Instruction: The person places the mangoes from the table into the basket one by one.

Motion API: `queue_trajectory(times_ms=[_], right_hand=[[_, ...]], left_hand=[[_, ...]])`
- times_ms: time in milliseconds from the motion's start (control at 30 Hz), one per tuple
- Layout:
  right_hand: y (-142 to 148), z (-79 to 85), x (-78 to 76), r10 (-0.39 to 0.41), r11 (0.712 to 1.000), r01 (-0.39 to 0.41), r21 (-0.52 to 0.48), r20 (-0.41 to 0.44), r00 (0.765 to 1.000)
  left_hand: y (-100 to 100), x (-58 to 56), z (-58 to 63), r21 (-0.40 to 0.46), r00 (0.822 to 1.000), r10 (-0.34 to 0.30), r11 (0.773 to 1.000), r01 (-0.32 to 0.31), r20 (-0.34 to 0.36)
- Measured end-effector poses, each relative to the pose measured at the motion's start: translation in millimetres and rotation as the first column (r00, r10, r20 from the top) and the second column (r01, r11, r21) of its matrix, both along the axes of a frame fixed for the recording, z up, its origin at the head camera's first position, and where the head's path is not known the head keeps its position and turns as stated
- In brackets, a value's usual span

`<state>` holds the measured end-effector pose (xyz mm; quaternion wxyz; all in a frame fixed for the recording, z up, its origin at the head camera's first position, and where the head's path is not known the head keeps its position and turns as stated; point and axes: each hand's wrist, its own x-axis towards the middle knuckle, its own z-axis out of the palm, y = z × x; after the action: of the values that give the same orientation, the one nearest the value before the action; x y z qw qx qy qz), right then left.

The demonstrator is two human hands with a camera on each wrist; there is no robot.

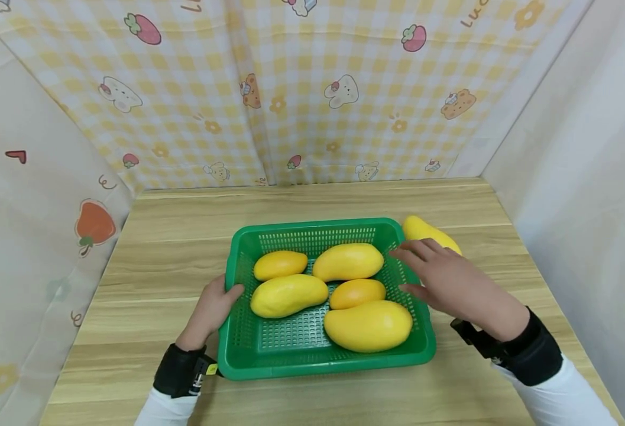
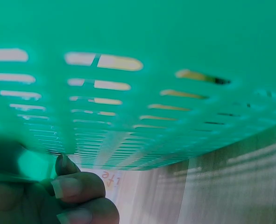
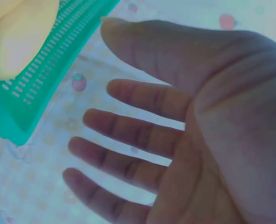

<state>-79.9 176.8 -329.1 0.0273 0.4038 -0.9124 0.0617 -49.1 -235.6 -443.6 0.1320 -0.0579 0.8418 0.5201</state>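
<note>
A green plastic basket (image 1: 291, 371) holds several yellow mangoes, and the biggest mango (image 1: 368, 326) lies at its front right. My left hand (image 1: 212, 309) grips the basket's left side, thumb over the rim. In the left wrist view its fingers (image 2: 84, 185) bend against the outside of the slotted wall. Over the basket's right rim is my right hand (image 1: 447, 277), fingers spread and loosely extended, the palm bare in the right wrist view. Outside the basket, beyond that hand, another yellow mango (image 1: 426, 231) rests on the table, partly hidden by the hand.
The wood-grain table (image 1: 168, 236) extends around the basket. A checked curtain (image 1: 301, 130) with cartoon prints hangs along its back edge. White cloth walls (image 1: 583, 177) close in the left and right sides.
</note>
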Motion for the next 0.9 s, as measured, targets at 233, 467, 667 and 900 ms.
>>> queue_trajectory(times_ms=[233,467,667,900], right_hand=[[19,-4.4,-19.4,-0.111,0.991,0.113,-0.078,0.03,0.993],[33,-12.2,-32.6,-0.243,0.968,0.248,-0.033,0.117,0.963],[39,-19.2,-41.1,-0.284,0.958,0.284,0.023,0.15,0.947],[49,-31.8,-51.3,-0.319,0.948,0.313,0.065,0.197,0.927]], left_hand=[[0,-1.0,-0.2,-0.002,1.0,-0.004,1.0,0.004,-0.005],[0,-0.2,-1.3,-0.001,1.0,-0.008,1.0,0.008,-0.007],[0,-0.1,-0.6,-0.001,1.0,-0.005,1.0,0.005,-0.009],[0,1.2,0.7,0.008,1.0,-0.005,1.0,0.005,-0.008]])
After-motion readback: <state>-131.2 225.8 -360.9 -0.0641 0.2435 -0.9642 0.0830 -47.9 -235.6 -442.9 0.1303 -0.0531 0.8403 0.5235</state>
